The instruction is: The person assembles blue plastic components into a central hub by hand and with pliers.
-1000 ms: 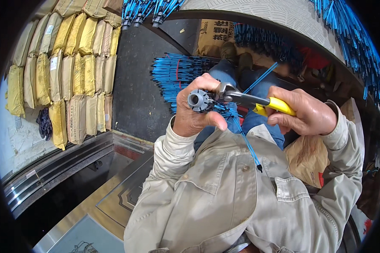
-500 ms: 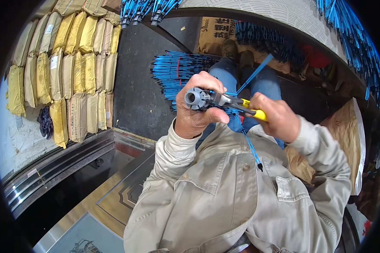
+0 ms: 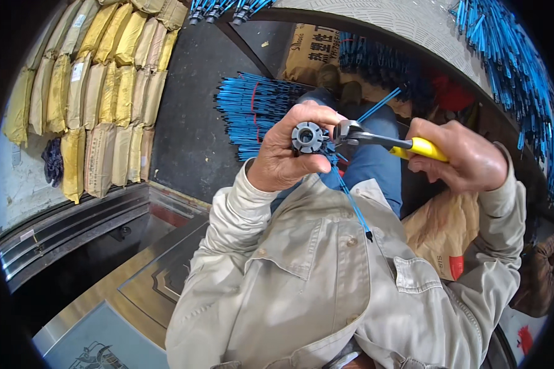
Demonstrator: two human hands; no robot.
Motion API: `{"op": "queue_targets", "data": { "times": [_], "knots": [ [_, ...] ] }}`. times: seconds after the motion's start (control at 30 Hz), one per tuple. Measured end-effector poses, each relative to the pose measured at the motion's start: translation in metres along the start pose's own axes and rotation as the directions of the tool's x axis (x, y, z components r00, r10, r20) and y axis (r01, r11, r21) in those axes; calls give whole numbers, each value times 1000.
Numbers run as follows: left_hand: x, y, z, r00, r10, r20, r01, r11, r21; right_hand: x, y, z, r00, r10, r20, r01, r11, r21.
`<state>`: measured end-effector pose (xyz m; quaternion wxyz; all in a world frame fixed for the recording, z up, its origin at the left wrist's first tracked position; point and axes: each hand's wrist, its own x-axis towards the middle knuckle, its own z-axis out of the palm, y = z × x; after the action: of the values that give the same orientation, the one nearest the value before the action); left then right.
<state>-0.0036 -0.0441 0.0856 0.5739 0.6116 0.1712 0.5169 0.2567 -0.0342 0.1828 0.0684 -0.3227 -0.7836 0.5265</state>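
Note:
In front of my chest, my left hand point(image 3: 289, 150) is closed around a grey slotted plastic hub point(image 3: 308, 137), its round open end turned up toward me. Thin blue rods point(image 3: 355, 206) with black tips stick out from the hub, one group toward my jacket and another point(image 3: 378, 104) away toward my knees. My right hand point(image 3: 458, 150) grips pliers point(image 3: 385, 140) by their yellow handles. The metal head of the pliers is at the right side of the hub, by my left fingertips. Whether the jaws touch a rod I cannot make out.
A banded bundle of blue rods point(image 3: 252, 111) lies on the dark floor beyond my left hand. More blue rods point(image 3: 511, 80) hang over the edge of a grey patterned tabletop point(image 3: 406, 31). Yellow and tan sacks point(image 3: 104, 92) are stacked at the left; a brown paper sack point(image 3: 443, 230) is at my right.
The pliers have drawn back to the right, off the top of the hub. My left hand has shifted slightly right, and the hub's end now faces up more squarely.

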Motion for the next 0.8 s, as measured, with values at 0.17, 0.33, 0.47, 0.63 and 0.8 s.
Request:
{"op": "queue_targets", "data": {
  "times": [0.17,0.33,0.47,0.63,0.8],
  "knots": [
    [-3,0,4,996,-10,85,10,1000,8,-5,-32,-16,997,27,76,-4,954,-300],
    [-4,0,11,994,9,111,-20,995,96,-10,-39,-20,994,57,98,-11,908,-418],
    [-6,-1,10,992,-27,124,1,980,201,-5,-39,-18,994,44,99,4,899,-438],
    [-1,4,12,1000,13,-27,-9,987,158,4,-26,-9,990,105,90,-76,957,-281],
    [9,7,-24,947,75,-313,-1,973,231,1,41,-33,849,-180,-497,-213,743,-634]
  ]
}}
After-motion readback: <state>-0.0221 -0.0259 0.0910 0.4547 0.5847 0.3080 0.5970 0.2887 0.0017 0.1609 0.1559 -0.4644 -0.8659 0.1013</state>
